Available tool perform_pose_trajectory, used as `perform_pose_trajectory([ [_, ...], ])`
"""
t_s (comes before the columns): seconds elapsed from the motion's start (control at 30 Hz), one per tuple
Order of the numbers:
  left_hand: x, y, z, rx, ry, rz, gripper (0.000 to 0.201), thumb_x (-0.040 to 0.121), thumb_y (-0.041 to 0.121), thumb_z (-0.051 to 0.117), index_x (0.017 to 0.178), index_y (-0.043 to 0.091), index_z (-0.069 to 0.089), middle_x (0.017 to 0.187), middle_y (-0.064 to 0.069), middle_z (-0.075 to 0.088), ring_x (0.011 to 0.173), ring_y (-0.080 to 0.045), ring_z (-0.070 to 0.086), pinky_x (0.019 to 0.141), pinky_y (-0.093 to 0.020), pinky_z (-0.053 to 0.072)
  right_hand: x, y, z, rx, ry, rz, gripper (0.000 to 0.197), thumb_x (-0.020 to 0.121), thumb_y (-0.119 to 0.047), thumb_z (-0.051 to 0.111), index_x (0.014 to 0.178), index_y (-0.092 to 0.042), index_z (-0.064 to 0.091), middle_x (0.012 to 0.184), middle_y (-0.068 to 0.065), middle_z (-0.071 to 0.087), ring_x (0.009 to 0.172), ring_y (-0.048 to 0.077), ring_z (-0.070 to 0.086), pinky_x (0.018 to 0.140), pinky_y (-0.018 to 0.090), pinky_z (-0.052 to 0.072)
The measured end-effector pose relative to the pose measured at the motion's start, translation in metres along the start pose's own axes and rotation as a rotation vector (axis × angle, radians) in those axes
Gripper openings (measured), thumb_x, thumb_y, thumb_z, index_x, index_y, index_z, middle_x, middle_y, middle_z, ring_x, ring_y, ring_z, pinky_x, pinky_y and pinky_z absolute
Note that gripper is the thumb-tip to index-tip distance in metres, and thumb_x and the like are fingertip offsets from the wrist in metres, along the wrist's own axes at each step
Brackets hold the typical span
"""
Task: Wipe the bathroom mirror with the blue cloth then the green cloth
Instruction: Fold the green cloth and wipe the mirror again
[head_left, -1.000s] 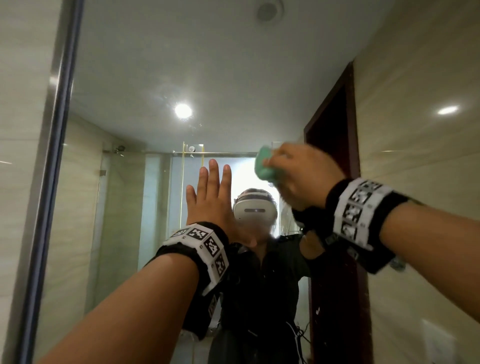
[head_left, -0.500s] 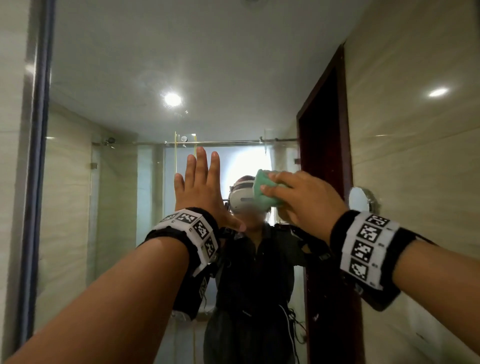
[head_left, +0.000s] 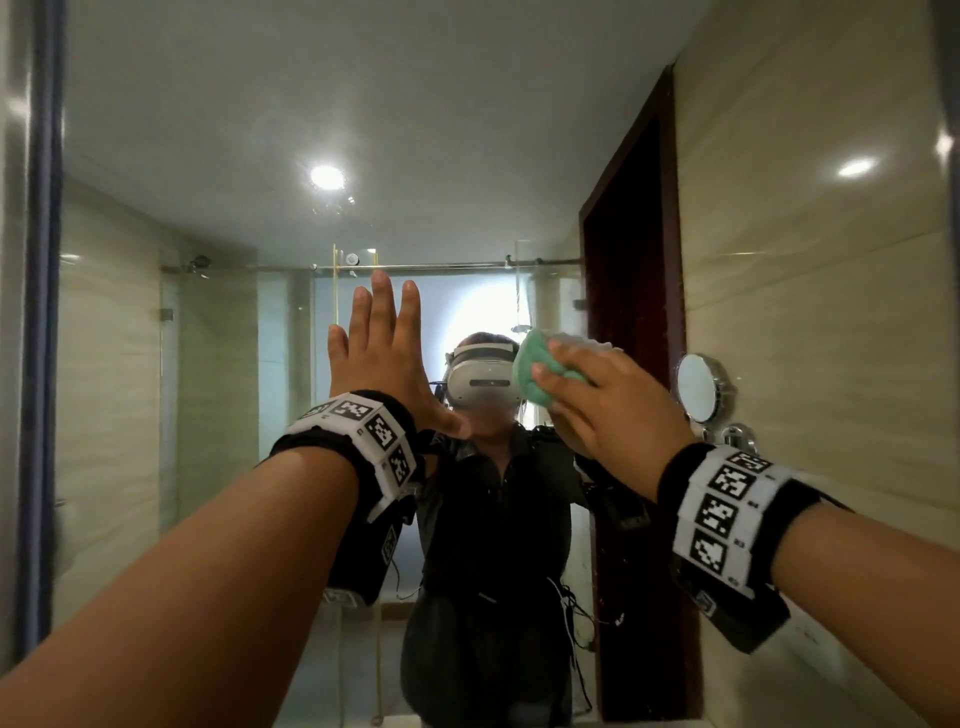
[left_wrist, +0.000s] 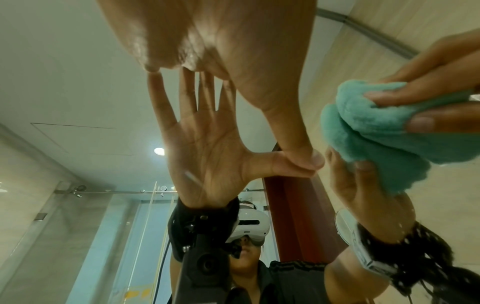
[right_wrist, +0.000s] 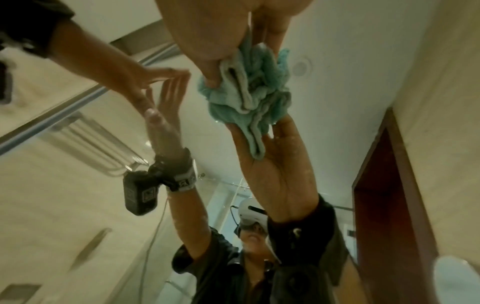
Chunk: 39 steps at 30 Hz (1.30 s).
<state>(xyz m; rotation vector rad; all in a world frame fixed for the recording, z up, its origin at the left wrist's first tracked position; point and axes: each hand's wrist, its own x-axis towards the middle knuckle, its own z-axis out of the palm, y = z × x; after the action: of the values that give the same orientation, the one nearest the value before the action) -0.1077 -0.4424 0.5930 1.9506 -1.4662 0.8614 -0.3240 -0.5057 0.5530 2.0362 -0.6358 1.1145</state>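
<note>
The bathroom mirror (head_left: 208, 156) fills the head view. My left hand (head_left: 384, 358) lies flat against the glass with straight fingers pointing up and holds nothing; the left wrist view shows the palm (left_wrist: 233, 51) meeting its reflection. Just to its right, my right hand (head_left: 608, 405) grips a bunched green cloth (head_left: 535, 374) and presses it onto the glass. The cloth (left_wrist: 376, 131) sits wadded under the curled fingers (right_wrist: 221, 30), its folds (right_wrist: 252, 92) touching their reflection. No blue cloth is in view.
A dark metal mirror frame (head_left: 41, 312) runs down the left edge. Reflected in the glass are a person in a headset, a dark red doorway (head_left: 634, 312), a glass shower screen, and a small round wall mirror (head_left: 698, 387) at the right.
My right hand has carried the green cloth down the glass, from level with the left fingertips to level with the left palm. The left hand stays flat on the mirror.
</note>
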Motion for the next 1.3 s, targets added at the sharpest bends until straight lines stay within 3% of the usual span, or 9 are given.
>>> perform_pose_trajectory([
  [0.17,0.0,0.0,0.001,-0.001,0.002,0.001,0.156,0.039,0.072,0.079,0.143,0.022,-0.027,0.151,-0.004,-0.034,0.141,-0.025,-0.024,0.114,-0.05,-0.001,0.03,0.026,-0.022,0.131,0.018,0.166,0.035,0.089,-0.017,0.059,0.124,-0.025,0.059,0.132,0.002,0.053,0.112,0.025,0.05,0.101,0.039,0.04],
  [0.33,0.002,-0.001,0.002,0.005,-0.007,-0.003,0.157,0.04,0.071,0.079,0.142,0.022,-0.029,0.15,-0.002,-0.035,0.141,-0.025,-0.026,0.114,-0.049,-0.003,0.049,0.011,-0.016,0.206,0.273,0.362,0.036,0.086,-0.008,0.059,0.119,-0.021,0.064,0.126,0.003,0.055,0.104,0.028,0.054,0.095,0.035,0.043],
  [0.53,-0.001,0.002,-0.003,0.016,-0.018,-0.016,0.155,0.041,0.07,0.08,0.143,0.022,-0.026,0.151,-0.003,-0.034,0.141,-0.025,-0.024,0.115,-0.049,-0.001,-0.021,-0.024,0.021,0.083,-0.003,0.026,0.063,0.058,-0.001,0.084,0.115,-0.022,0.065,0.123,0.003,0.061,0.095,0.03,0.062,0.076,0.047,0.056],
  [0.67,-0.009,0.003,-0.014,0.093,-0.077,0.02,0.15,0.046,0.076,0.073,0.144,0.019,-0.026,0.151,-0.006,-0.033,0.141,-0.028,-0.025,0.113,-0.052,-0.005,-0.025,-0.016,0.006,0.06,-0.167,-0.113,0.053,0.066,-0.007,0.08,0.115,-0.022,0.065,0.121,0.004,0.062,0.098,0.03,0.062,0.076,0.045,0.056],
  [0.93,-0.092,0.002,0.047,0.169,-0.23,0.188,0.144,0.056,0.074,0.068,0.139,0.019,-0.036,0.145,-0.007,-0.043,0.135,-0.027,-0.035,0.112,-0.052,-0.012,0.027,-0.013,-0.02,0.249,0.116,0.435,0.033,0.092,-0.012,0.052,0.123,-0.02,0.06,0.129,0.002,0.051,0.111,0.023,0.052,0.098,0.025,0.036],
  [1.03,-0.096,0.004,0.061,0.138,-0.228,0.154,0.146,0.056,0.072,0.071,0.134,0.02,-0.042,0.142,-0.008,-0.046,0.134,-0.028,-0.037,0.115,-0.053,-0.005,0.004,-0.052,-0.003,0.203,0.029,0.24,0.033,0.089,-0.017,0.049,0.118,-0.022,0.062,0.128,0.001,0.055,0.107,0.027,0.056,0.091,0.038,0.049],
  [1.1,-0.095,0.007,0.066,0.151,-0.203,0.138,0.147,0.056,0.071,0.071,0.132,0.019,-0.043,0.141,-0.01,-0.047,0.133,-0.03,-0.037,0.115,-0.055,-0.003,-0.025,-0.071,0.013,0.181,-0.053,0.055,0.035,0.076,-0.013,0.071,0.11,-0.021,0.068,0.123,0.004,0.061,0.104,0.031,0.061,0.086,0.045,0.053],
  [1.2,-0.095,0.009,0.068,0.157,-0.194,0.118,0.147,0.056,0.07,0.072,0.133,0.018,-0.043,0.141,-0.01,-0.047,0.132,-0.029,-0.039,0.115,-0.056,-0.002,-0.067,-0.071,0.035,0.127,-0.162,-0.108,0.046,0.058,-0.019,0.086,0.1,-0.028,0.071,0.116,-0.001,0.066,0.1,0.025,0.065,0.081,0.044,0.054],
  [1.3,-0.094,0.012,0.069,0.173,-0.195,0.103,0.149,0.055,0.069,0.074,0.136,0.017,-0.04,0.143,-0.012,-0.045,0.133,-0.03,-0.038,0.114,-0.056,-0.002,-0.082,-0.047,0.033,0.179,-0.233,-0.137,0.045,0.063,-0.015,0.083,0.103,-0.03,0.07,0.118,-0.003,0.064,0.103,0.025,0.063,0.081,0.046,0.053],
])
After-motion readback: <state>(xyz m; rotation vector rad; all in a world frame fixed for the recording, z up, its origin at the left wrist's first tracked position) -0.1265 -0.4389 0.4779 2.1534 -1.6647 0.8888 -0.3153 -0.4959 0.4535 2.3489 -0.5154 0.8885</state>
